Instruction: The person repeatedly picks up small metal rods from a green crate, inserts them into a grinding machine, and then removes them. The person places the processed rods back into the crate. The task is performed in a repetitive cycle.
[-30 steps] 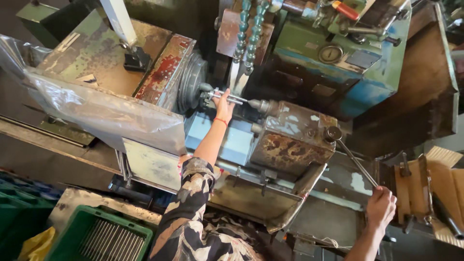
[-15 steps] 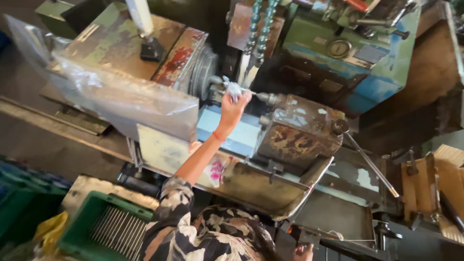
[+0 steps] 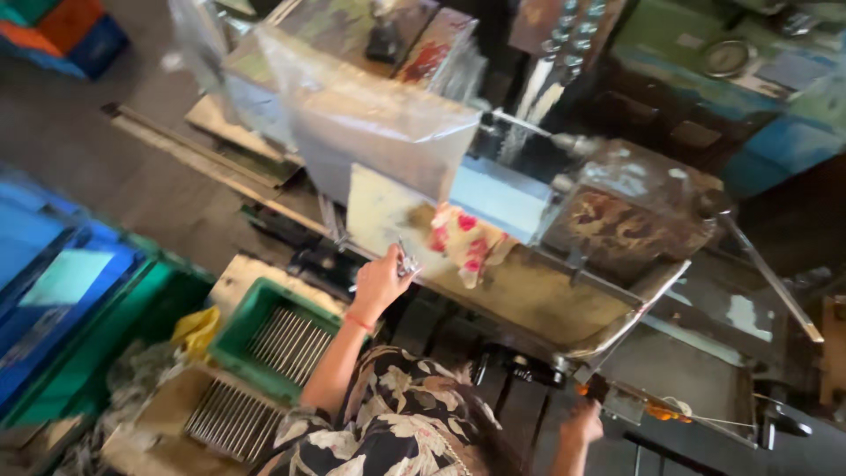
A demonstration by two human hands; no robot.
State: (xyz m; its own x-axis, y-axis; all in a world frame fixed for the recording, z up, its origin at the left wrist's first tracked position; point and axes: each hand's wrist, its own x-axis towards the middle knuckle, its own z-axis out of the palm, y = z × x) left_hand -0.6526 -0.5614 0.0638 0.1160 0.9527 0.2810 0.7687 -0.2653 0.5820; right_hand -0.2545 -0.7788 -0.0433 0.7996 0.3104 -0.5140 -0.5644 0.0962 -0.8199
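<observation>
Filling most of the view, a worn lathe-like machine point(image 3: 634, 203) stands with rusty, paint-chipped housings, a clear plastic sheet point(image 3: 370, 115) draped over its left part and a long thin lever point(image 3: 767, 273) slanting down at its right. Below the housings a shallow metal tray point(image 3: 529, 300) with a curved rim runs along the machine's front, and a flowered rag point(image 3: 463, 242) hangs over its back edge. On the floor at the left sit blue crates point(image 3: 62, 291), and nearer the person a green crate point(image 3: 273, 339) packed with thin metal rods point(image 3: 286, 339) lying side by side; a second batch of rods point(image 3: 229, 423) lies in a tan box just below it, with a yellow cloth point(image 3: 196, 328) beside the green crate.

The person, in a flower-patterned sleeve, raises the left hand point(image 3: 381, 282) in front of the tray's left end, above the green crate. Its fingers are curled closed around a small shiny metal piece point(image 3: 407, 264), which sticks out just above the knuckles. The right hand point(image 3: 583, 421) is low at the bottom edge, under the tray's right corner, loosely closed; blur hides whether it grips anything there.
</observation>
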